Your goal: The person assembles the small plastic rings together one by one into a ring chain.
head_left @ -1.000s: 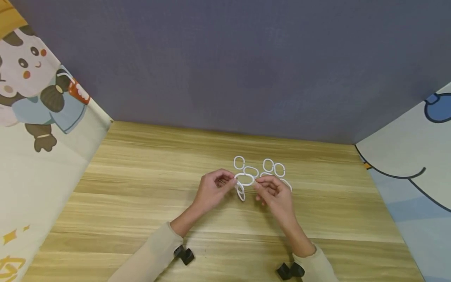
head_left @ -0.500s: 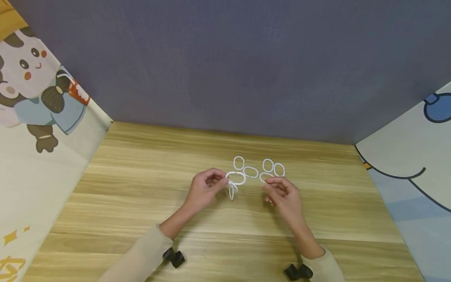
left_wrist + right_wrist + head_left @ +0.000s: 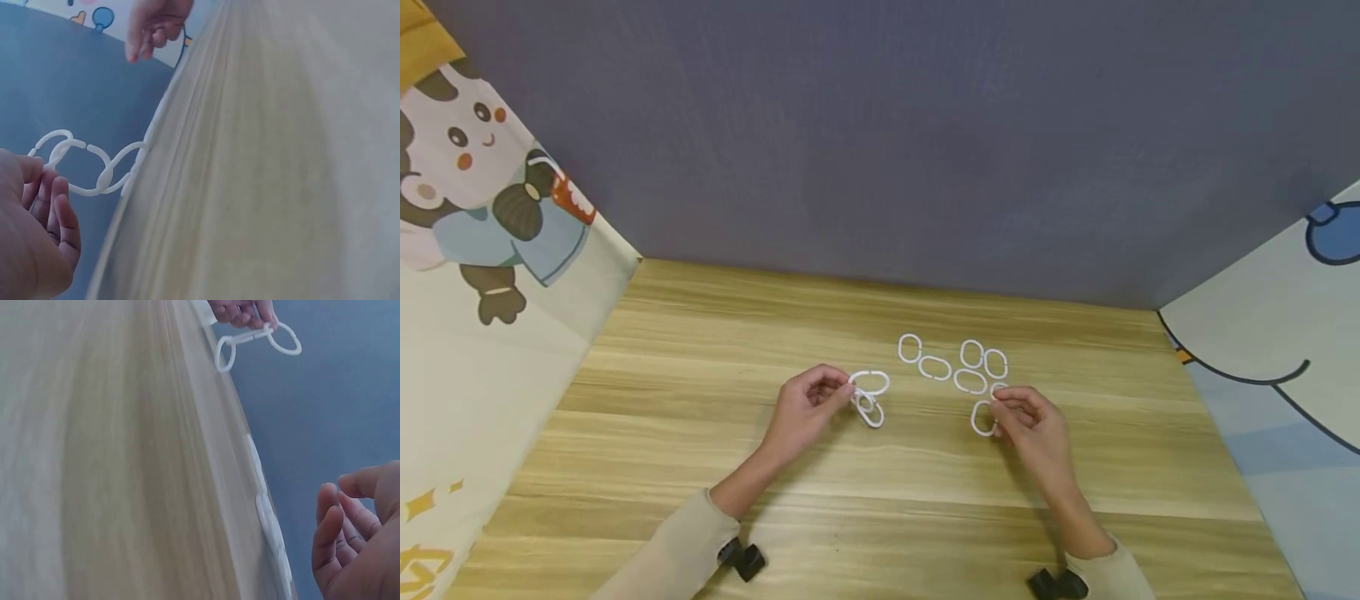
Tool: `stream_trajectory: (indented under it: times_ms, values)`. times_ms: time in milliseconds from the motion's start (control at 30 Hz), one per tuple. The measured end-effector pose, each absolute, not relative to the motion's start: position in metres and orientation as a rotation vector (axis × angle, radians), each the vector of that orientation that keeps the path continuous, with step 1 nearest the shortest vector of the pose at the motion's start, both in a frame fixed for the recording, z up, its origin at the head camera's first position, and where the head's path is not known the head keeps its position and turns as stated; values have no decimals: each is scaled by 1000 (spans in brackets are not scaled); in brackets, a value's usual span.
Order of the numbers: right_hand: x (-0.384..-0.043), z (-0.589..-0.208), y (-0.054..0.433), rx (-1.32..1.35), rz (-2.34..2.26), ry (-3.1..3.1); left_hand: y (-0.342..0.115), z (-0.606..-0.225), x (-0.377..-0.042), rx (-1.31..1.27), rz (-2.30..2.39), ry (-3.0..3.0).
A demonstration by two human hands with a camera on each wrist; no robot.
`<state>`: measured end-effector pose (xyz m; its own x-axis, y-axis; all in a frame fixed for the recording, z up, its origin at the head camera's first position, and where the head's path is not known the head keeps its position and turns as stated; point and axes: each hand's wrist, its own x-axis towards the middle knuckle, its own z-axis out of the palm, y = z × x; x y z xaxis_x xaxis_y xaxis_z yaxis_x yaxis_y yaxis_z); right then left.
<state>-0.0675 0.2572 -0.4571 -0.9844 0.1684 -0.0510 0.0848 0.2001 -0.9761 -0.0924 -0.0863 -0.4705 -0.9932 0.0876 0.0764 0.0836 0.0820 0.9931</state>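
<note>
My left hand [image 3: 801, 414] pinches a short chain of white oval plastic links [image 3: 105, 178] between thumb and index finger. Three links show in it: one sticks out from the fingertips and the others hang below. Each link has a small gap in its side. My right hand [image 3: 1036, 429] hovers over the right-hand loose links, thumb and fingers loosely bent. Between its fingertips the right wrist view shows nothing. Under those fingertips, a loose link [image 3: 973, 418] and another just above it are partly hidden.
Several more white links lie loose at mid-table, among them a pair at the left [image 3: 936, 357] and a cluster at the right [image 3: 970, 371]. The wood-grain table [image 3: 880, 533] meets a dark grey panel [image 3: 880, 150] behind and printed panels at both sides.
My left hand has moved left with the chain, away from the loose links. My right hand has let go of the chain's link and shifted right and down over the loose links.
</note>
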Motion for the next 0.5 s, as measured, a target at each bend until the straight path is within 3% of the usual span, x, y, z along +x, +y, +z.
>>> stream_trajectory:
  times_ms: [500]
  values:
    - [-77, -478, 271, -75, 1547, -2595, -94, -489, -91, 120, 2154, 2298]
